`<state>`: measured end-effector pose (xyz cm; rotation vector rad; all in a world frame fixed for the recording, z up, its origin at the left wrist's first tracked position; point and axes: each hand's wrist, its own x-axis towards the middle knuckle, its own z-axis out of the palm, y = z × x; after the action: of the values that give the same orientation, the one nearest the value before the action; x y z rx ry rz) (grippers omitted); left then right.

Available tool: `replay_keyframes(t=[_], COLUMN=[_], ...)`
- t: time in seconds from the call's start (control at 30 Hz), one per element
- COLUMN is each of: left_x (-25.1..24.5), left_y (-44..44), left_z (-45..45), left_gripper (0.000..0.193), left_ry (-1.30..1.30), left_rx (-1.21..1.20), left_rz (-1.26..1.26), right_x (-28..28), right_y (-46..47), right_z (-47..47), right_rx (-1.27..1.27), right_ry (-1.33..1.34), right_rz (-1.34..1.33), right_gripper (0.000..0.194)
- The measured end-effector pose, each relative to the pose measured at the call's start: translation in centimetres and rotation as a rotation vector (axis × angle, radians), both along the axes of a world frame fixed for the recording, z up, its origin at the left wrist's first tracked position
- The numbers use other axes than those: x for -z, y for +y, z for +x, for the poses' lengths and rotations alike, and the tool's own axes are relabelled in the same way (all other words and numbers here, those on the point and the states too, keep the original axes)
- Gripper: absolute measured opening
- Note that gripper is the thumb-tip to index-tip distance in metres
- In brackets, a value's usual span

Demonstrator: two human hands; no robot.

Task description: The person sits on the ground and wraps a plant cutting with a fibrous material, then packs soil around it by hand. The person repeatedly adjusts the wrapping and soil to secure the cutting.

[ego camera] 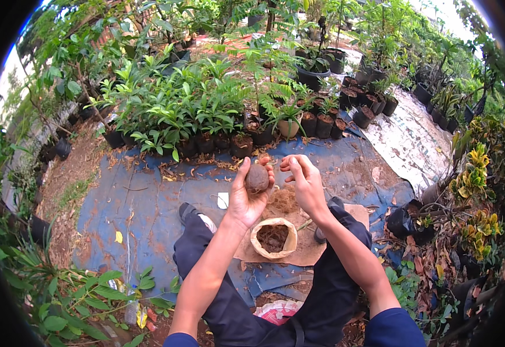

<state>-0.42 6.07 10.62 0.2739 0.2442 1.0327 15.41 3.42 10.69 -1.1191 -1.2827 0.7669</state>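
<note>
My left hand point(248, 193) is raised in front of me, holding a brown egg-shaped ball point(257, 178) with loose fibres at its lower side. The ball rests between thumb and fingers. Just to the right is my right hand point(302, 175), apart from the ball, with bent fingers and the thumb near the index finger. Whether a thin strand is pinched there I cannot tell. Below both hands a cream bag with a rolled rim point(274, 255) stands between my legs, with dark brown fibrous material point(272, 238) inside. A heap of tan fibre point(283, 198) lies behind it.
Under the bag lies a cardboard sheet point(358, 212) on a blue tarp point(148, 217). Leafy potted plants point(183, 104) line the tarp's far side. Small black pots of soil point(324, 126) stand farther right, near a white sheet point(421, 134). A white card-like piece point(223, 200) lies left of my hand.
</note>
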Motion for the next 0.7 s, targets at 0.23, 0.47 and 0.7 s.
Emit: replay_keyframes(t=[0.23,0.47,0.7], left_x=[0.2,-0.1,-1.3], left_y=[0.0,-0.3,-1.8], left_z=[-0.7,-0.7,-0.8], left_gripper=[0.028,0.038,0.054], left_ry=[-0.096,0.202,0.446], left_rx=[0.035,-0.022,-0.012], left_rz=[-0.318,0.079,0.409], right_x=[0.3,0.4,-0.5], right_y=[0.1,0.1,-0.5], right_z=[-0.3,-0.4,-0.6], right_rx=[-0.017,-0.014,-0.076], right_ry=[0.007,0.004,0.033], right_rz=[-0.007,-0.015,0.011], right_gripper=[0.031,0.031,0.026])
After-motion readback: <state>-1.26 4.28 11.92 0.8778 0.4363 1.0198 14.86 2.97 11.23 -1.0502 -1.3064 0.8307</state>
